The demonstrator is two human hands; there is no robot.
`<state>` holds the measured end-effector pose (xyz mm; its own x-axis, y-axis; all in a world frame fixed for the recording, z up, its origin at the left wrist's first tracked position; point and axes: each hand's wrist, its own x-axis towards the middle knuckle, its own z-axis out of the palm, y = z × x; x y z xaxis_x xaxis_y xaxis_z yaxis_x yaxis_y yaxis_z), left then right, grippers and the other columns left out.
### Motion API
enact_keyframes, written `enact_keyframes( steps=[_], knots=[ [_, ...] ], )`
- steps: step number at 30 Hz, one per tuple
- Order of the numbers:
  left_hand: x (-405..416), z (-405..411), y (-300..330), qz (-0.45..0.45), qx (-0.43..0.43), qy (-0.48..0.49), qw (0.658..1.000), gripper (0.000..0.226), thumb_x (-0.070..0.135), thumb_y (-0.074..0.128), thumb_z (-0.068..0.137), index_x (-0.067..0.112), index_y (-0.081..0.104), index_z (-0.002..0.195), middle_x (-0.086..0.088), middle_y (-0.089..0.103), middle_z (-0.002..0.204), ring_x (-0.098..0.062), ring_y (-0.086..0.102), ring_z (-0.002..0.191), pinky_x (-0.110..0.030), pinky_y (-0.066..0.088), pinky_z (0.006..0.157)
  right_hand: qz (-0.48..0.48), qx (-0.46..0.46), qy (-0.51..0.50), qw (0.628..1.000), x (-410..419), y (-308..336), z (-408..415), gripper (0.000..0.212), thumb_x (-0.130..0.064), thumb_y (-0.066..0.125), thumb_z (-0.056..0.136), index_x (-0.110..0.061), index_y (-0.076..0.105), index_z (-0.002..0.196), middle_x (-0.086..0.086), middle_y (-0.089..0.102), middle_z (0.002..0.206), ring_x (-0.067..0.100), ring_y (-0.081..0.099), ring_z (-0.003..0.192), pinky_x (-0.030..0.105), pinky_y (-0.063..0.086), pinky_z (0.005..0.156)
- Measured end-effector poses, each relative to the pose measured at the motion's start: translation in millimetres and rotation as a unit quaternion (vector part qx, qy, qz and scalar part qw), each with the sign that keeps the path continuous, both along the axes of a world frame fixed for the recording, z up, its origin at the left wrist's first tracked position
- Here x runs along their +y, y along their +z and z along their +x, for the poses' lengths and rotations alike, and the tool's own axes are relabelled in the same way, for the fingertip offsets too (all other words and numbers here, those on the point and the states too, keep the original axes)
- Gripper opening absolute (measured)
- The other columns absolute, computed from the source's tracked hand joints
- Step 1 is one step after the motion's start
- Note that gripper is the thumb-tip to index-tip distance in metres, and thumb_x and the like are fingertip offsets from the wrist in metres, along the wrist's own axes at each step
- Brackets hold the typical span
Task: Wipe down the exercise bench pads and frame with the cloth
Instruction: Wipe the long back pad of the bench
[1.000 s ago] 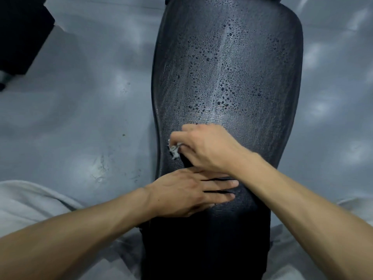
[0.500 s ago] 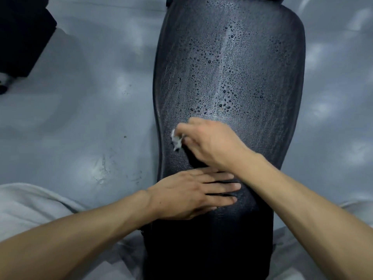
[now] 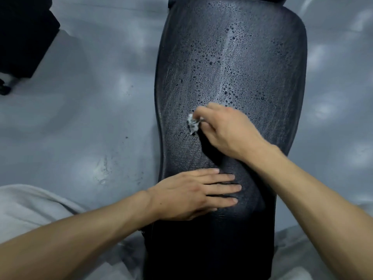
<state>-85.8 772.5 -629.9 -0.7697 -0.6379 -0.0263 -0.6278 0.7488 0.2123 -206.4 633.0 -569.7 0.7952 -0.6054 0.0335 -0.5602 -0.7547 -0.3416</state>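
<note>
Head view: cloth [image 3: 192, 124] is being gripped in right hand [image 3: 228, 132], shifted up toward droplets on pad [image 3: 232, 57]; left hand [image 3: 191, 195] is being kept flat, bracing.

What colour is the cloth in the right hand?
The cloth looks white with dark smudges; the head view shows it, bunched in the right hand.

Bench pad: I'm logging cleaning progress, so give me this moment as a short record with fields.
surface: black bench pad, textured
wet area: droplets beaded over the far half, beyond the cloth
cloth: small whitish wad, on the pad
right hand: right hand pinches the cloth
left hand: left hand rests flat on the near part of the pad, fingers straight
floor: grey floor on both sides of the pad
frame: not visible
</note>
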Motion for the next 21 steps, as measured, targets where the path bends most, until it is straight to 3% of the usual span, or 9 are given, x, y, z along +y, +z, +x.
enact_keyframes(
  steps=[3,8,14,16,19,21],
  knots=[
    [0,4,1,-0.001,-0.005,0.008,1.0,0.045,0.035,0.038,0.111,0.029,0.041,0.155,0.006,0.026,0.168,-0.015,0.013,0.157,-0.038,0.01,0.128,0.018,0.021,0.025,0.999,0,3,-4,0.021,-0.023,0.046,0.095,-0.026,0.059,0.111,0.0,0.064,0.103,0.029,0.064,0.094,0.045,0.055,0.079],
    [3,8,6,0.023,0.018,0.034,0.999,0.045,0.034,0.034,0.109,0.029,0.047,0.152,0.008,0.037,0.163,-0.014,0.033,0.148,-0.03,0.017,0.122,0.045,0.021,0.1,0.994,39,-6,14,0.024,-0.025,0.044,0.098,-0.027,0.058,0.118,0.0,0.057,0.104,0.032,0.064,0.089,0.047,0.054,0.072],
    [2,11,3,0.008,0.005,0.029,1.0,0.044,0.032,0.035,0.111,0.028,0.043,0.154,0.006,0.027,0.168,-0.015,0.014,0.157,-0.04,0.012,0.128,0.011,-0.004,-0.005,1.0,1,1,3,0.019,-0.028,0.046,0.091,-0.026,0.058,0.106,-0.001,0.061,0.096,0.03,0.064,0.088,0.045,0.054,0.075],
    [3,14,3,0.004,0.017,0.035,0.999,0.043,0.032,0.037,0.111,0.027,0.045,0.153,0.006,0.031,0.166,-0.016,0.02,0.156,-0.039,0.015,0.127,0.013,0.021,0.028,0.999,10,1,4,0.016,-0.03,0.049,0.09,-0.027,0.058,0.103,-0.002,0.064,0.096,0.028,0.064,0.09,0.043,0.054,0.075],
    [5,17,3,-0.014,0.038,0.061,0.997,0.042,0.033,0.046,0.107,0.03,0.052,0.149,0.009,0.051,0.154,-0.015,0.045,0.139,-0.031,0.027,0.118,0.041,0.026,0.077,0.996,37,-9,14,0.021,-0.03,0.045,0.091,-0.026,0.057,0.107,-0.001,0.061,0.099,0.031,0.064,0.09,0.045,0.054,0.073],
    [6,17,2,-0.02,0.046,0.064,0.997,0.041,0.033,0.049,0.107,0.03,0.053,0.147,0.01,0.052,0.152,-0.015,0.045,0.138,-0.031,0.027,0.118,0.059,-0.012,0.065,0.996,39,-14,19,0.022,-0.028,0.042,0.092,-0.025,0.055,0.108,0.0,0.06,0.098,0.031,0.063,0.088,0.047,0.054,0.073]
  ],
)
